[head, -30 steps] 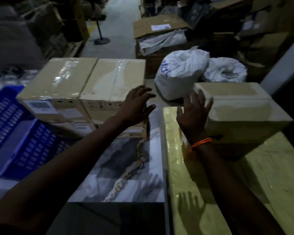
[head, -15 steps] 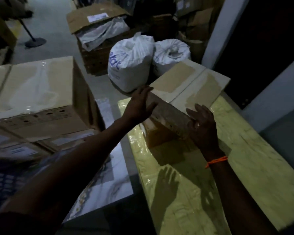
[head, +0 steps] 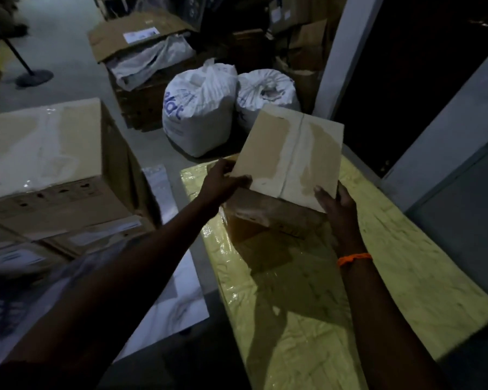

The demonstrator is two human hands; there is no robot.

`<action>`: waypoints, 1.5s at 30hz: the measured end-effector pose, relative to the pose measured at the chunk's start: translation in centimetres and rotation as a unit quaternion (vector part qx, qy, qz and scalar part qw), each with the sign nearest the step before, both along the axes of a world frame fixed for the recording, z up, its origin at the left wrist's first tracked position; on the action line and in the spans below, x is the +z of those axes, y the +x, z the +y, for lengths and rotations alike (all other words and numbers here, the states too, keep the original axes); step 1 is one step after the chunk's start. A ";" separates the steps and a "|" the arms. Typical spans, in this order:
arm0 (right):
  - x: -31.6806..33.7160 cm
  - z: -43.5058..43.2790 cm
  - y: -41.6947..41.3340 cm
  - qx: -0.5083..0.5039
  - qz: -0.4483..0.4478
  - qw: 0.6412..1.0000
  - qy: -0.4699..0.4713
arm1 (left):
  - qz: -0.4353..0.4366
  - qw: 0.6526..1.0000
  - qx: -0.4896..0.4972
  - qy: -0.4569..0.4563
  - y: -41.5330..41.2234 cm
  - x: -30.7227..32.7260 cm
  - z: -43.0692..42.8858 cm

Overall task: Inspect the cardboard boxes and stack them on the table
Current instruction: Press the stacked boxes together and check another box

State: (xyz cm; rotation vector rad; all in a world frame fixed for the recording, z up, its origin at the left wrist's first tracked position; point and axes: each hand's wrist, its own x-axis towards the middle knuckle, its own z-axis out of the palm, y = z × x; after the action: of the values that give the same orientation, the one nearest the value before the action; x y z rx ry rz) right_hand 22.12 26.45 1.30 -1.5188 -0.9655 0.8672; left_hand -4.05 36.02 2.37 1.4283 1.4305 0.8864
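A taped cardboard box is tilted up on the yellow plastic-wrapped table, its top face turned toward me. My left hand grips its near left corner, thumb on the top face. My right hand holds its near right corner, thumb on top and fingers round the side; an orange band sits on that wrist. A stack of larger taped cardboard boxes stands to the left on the marble-patterned surface.
Two white tied sacks sit on the floor beyond the table. An open carton with plastic sheeting stands behind them. A grey pillar and a panel close the right side. A stand base sits far left.
My left hand left the stack on the left and took the small box's left corner. My right hand shifted to its right corner. The box has been turned and tilted up.
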 end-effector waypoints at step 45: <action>-7.6 -5.4 -34.7 0.596 -0.028 0.784 -0.169 | -0.147 0.749 0.643 -0.068 -24.1 -8.9 -42.1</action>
State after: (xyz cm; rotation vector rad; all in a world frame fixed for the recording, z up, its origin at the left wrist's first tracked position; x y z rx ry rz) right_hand -12.61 21.07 -6.26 -1.0737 -1.9452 1.9651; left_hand -28.14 -6.06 -6.52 -0.0624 2.0972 1.6601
